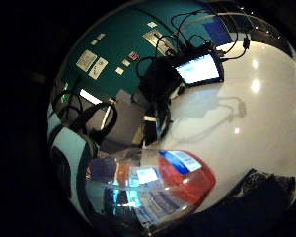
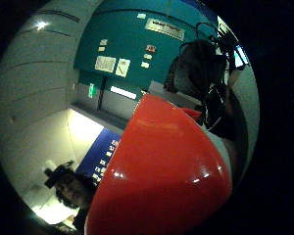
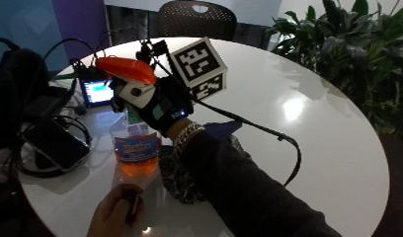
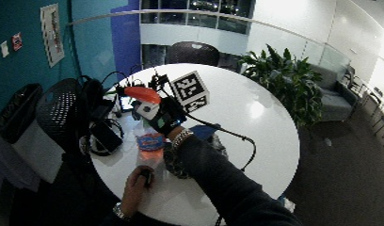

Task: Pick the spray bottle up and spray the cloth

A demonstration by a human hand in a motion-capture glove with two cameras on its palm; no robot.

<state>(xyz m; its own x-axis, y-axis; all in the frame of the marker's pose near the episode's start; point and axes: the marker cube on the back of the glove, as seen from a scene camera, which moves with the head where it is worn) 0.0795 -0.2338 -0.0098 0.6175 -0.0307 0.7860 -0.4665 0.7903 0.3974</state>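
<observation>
Fingers [image 3: 163, 106] of gloved right hand [image 3: 155, 106] curled round neck of spray bottle [image 3: 137, 143], holding it. Orange spray head [image 3: 126, 70] just above fingers; clear body with orange liquid below them, base at or just above white tabletop [image 3: 306, 118], contact not discernible. Patterned cloth [image 3: 179, 173] flat on tabletop below fingers, beside bottle. Bare left hand [image 3: 116, 212] resting near bottle base. Lit screen [image 3: 98, 92] beyond fingers.
</observation>
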